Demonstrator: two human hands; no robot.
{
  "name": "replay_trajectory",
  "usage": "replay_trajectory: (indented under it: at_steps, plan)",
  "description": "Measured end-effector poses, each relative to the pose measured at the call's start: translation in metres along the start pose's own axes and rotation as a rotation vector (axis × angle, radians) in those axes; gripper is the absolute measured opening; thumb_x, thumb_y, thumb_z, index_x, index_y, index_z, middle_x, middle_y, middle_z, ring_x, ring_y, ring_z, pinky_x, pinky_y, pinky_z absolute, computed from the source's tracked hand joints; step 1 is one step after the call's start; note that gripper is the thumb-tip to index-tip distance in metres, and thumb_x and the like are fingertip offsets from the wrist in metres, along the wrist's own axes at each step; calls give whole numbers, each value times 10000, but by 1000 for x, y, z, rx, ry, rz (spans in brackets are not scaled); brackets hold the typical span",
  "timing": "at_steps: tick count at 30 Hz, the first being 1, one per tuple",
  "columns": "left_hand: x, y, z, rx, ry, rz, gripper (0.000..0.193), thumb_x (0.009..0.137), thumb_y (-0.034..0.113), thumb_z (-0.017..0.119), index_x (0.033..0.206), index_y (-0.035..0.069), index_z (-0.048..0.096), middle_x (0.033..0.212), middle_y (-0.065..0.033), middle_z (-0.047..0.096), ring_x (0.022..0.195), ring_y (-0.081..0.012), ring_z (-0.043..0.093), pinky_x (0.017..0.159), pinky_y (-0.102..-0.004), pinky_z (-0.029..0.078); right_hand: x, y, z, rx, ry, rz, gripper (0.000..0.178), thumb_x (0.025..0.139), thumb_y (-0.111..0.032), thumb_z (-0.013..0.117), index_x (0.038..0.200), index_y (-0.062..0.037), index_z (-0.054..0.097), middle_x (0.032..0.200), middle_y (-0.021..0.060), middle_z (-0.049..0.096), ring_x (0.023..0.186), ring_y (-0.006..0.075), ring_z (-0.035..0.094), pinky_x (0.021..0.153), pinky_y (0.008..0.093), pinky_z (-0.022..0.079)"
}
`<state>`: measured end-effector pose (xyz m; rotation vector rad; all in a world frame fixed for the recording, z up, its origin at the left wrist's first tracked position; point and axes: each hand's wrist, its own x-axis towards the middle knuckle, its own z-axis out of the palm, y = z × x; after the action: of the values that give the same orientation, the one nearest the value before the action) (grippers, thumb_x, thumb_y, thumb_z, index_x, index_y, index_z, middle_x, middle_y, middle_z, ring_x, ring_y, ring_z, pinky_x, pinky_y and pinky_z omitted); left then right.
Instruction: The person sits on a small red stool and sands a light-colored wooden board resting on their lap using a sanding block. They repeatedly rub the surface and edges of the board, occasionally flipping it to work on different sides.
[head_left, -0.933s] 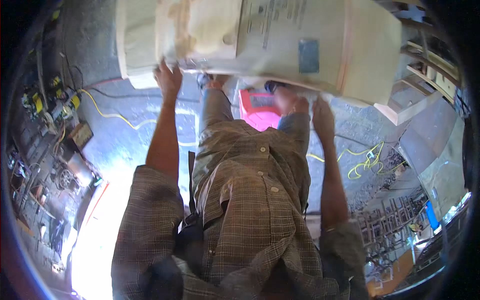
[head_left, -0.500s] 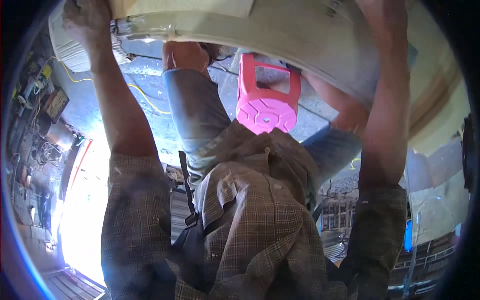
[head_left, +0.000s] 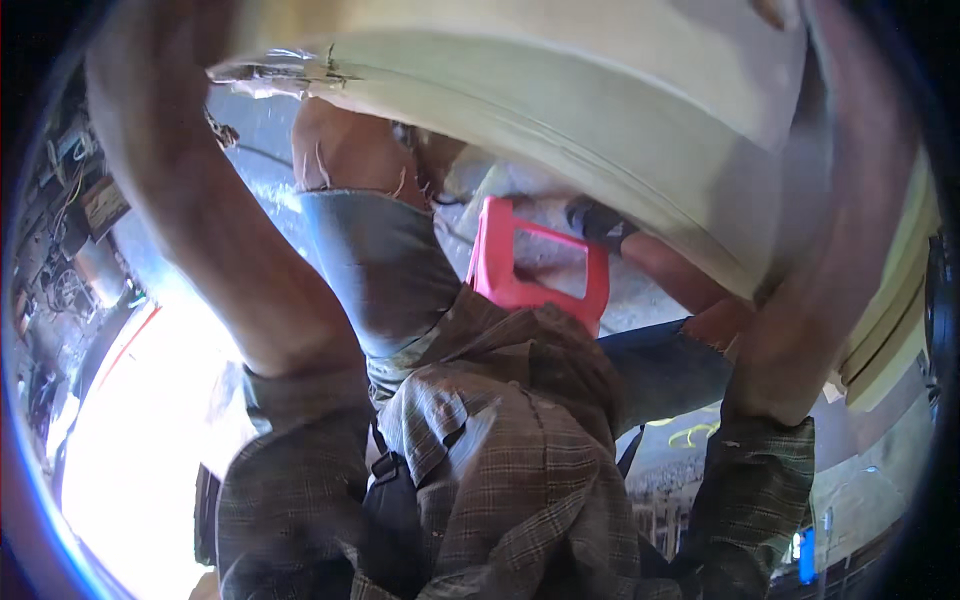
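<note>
A large pale cream, curved panel (head_left: 560, 110) spans the top of the view above my knees. My left hand (head_left: 180, 25) is at its upper left end, smeared by motion, and its fingers cannot be made out. On the right, my forearm (head_left: 850, 210) runs up along the panel. Of my right hand, little more than a blurred bit (head_left: 775, 12) shows at the top edge; its grip is hidden. Between my legs stands a pink plastic stool (head_left: 490, 255), partly covered by my checked shirt.
My bent legs in jeans (head_left: 385, 265) are spread below the panel, over a grey floor (head_left: 545, 262). Tools and cluttered parts (head_left: 70, 270) lie at the far left, beside a very bright opening (head_left: 150, 430). A blue object (head_left: 807, 556) is at lower right.
The panel has shifted and its lower edge on the right sits lower. Both forearms have swung outward, with my hands further up. The stool appears lower, its top now behind my shirt.
</note>
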<state>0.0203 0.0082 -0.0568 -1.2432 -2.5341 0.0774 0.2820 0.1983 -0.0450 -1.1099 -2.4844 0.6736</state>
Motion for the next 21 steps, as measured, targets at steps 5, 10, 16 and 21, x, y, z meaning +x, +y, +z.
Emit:
replay_trajectory:
  at_steps: [5, 10, 16, 21]
  plan:
    - [-63, 58, -35, -733, 65, -555, 418, 849, 350, 592, 1107, 27, 652, 1038, -181, 667, 936, -333, 635, 854, -355, 463, -26, -12, -31, 37, 25, 114, 193, 795, -190, 560, 777, -16, 639, 677, 194, 630, 630, 355, 617, 593, 430, 485]
    - [-85, 87, -54, -617, 170, -441, 400, 848, 317, 553, 983, -43, 661, 872, -233, 657, 832, -367, 620, 814, -419, 463, -60, 0, -63, -262, -238, 141, 242, 841, -231, 525, 933, -43, 644, 908, 215, 647, 877, 353, 623, 776, 427, 494]
    - [-124, 80, -58, -764, 102, -354, 416, 875, 288, 557, 1153, -18, 598, 931, -223, 647, 881, -324, 633, 780, -396, 480, -94, 49, -59, -240, 194, -63, 418, 871, -392, 516, 1183, -128, 606, 1116, 177, 612, 997, 356, 596, 857, 444, 471]
    - [-148, 79, -53, -1697, -151, -741, 445, 925, 317, 555, 1251, 14, 542, 996, -116, 641, 813, -194, 641, 599, -311, 561, -99, 93, -71, -301, 444, 98, 482, 831, -391, 560, 1254, -160, 542, 1342, 181, 417, 1232, 401, 390, 968, 579, 305]
